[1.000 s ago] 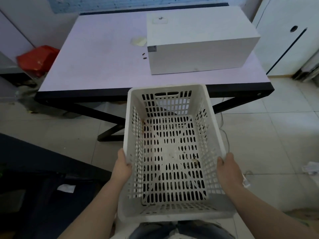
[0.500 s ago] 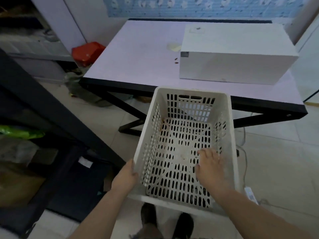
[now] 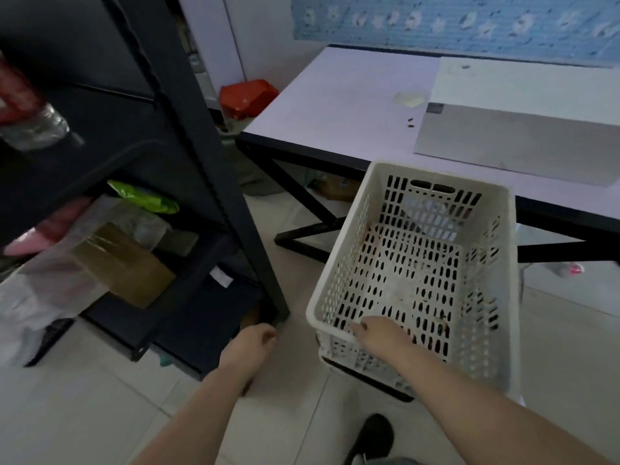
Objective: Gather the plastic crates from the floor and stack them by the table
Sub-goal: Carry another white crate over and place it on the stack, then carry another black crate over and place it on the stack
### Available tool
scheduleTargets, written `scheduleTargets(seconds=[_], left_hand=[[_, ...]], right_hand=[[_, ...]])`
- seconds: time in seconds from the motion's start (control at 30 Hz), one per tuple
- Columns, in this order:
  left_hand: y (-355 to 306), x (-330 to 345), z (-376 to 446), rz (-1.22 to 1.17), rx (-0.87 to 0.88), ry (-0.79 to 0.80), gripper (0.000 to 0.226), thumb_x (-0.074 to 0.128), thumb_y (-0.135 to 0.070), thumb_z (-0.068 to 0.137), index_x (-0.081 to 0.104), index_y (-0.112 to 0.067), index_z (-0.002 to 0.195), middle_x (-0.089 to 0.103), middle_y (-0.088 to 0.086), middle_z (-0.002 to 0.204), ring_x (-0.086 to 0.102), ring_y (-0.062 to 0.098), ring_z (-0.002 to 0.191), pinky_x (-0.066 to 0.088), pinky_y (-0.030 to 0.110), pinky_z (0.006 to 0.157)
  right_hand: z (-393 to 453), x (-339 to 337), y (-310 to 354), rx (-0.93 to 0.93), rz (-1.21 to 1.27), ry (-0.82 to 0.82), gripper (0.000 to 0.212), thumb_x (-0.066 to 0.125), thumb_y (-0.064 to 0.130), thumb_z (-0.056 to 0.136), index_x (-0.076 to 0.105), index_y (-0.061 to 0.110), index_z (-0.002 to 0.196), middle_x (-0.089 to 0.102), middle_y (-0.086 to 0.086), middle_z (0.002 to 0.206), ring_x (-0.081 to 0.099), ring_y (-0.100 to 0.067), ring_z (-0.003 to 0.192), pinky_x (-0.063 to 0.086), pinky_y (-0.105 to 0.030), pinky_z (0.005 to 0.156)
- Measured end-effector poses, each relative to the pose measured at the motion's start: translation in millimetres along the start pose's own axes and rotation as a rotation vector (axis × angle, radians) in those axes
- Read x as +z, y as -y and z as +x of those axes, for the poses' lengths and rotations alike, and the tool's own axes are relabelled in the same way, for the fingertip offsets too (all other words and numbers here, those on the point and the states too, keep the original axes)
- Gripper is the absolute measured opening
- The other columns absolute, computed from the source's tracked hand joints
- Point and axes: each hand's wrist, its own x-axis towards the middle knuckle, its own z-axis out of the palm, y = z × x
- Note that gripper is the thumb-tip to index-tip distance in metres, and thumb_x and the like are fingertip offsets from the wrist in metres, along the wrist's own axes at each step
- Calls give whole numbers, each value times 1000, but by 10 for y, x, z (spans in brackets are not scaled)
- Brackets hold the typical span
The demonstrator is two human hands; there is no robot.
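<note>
A white perforated plastic crate hangs just above the tiled floor in front of the lilac table, its far end near the table's black edge. It holds nothing. My right hand grips the crate's near rim at the left corner, fingers hooked over the edge. My left hand is off the crate, about a hand's width to its left, fingers loosely curled around nothing. No other crate is in view.
A black shelf rack with bags and a cardboard box stands close on the left. A large white box lies on the table. A red bag sits by the wall. My shoe is below the crate.
My left hand has let go of the crate's left side. My right hand has shifted from inside the crate to its near rim. The crate has sunk lower and the view has swung left.
</note>
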Motion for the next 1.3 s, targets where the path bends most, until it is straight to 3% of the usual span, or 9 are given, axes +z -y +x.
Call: scheduleTargets(seconds=[0.13,0.27,0.6,0.73,0.9,1.0,1.07,1.17,1.3], left_hand=[[438,-50,-247,-12,-30,11,26,46,-27,95,63,-26,115,64,-3,120,61,18,108,51,34,92],[884,-35,-512,-69,-54,6,27,47,-22,95,64,-20,115,66,1,115,65,20,100,52,32,87],[1680,231,-1118,-142,-23,50,28,46,-18,96,63,-12,117,62,5,122,59,23,111,44,26,87],[2028,217,-1375,-170,-96,82,20,48,-13,93,64,-16,104,62,7,107,58,22,97,46,28,86],[2460,16,-1586,-241,-248,54,31,49,-10,90,50,-32,68,56,-1,84,56,13,77,50,26,81],[2739,-183,-1769,-299,-364,-9,31,46,-11,93,48,-31,70,49,-9,73,52,6,67,40,16,63],[2993,-306,-1961,-336,-457,-82,25,46,-14,93,57,-30,75,63,-5,81,67,19,83,44,21,65],[3343,-471,-2349,-367,-648,-179,24,45,-21,94,64,-23,108,69,5,114,64,24,110,47,23,81],[3814,-475,-2783,-515,-854,-321,24,47,-18,90,66,-19,105,71,6,99,66,27,106,42,22,70]], right_hand=[[-204,341,229,26,-61,-229,43,30,44,97,54,11,114,61,-4,103,60,-23,98,48,-35,84],[-492,660,285,-52,-110,-608,43,48,34,91,47,15,130,54,-2,128,49,-22,119,38,-40,104],[-1087,1372,417,29,-251,-599,38,49,28,90,50,19,127,53,0,128,49,-22,121,40,-40,102],[-1076,1514,757,1,-262,-436,31,47,30,93,55,19,121,60,0,122,57,-19,113,44,-33,94],[-834,1907,1330,-110,-266,105,15,45,22,93,60,23,90,59,-9,106,58,-26,113,42,-27,82],[-685,2094,1735,-174,-344,198,30,42,23,93,40,27,64,51,-2,84,56,-22,98,37,-26,72],[-596,2195,2107,-238,-382,247,33,46,24,91,35,26,60,43,6,70,55,-21,91,35,-24,60],[-522,2398,2725,-352,-480,343,29,51,26,88,40,25,62,49,3,76,57,-20,90,40,-25,65],[-603,2706,3505,-545,-599,397,22,47,25,89,44,25,68,55,1,89,58,-21,91,43,-27,67]])
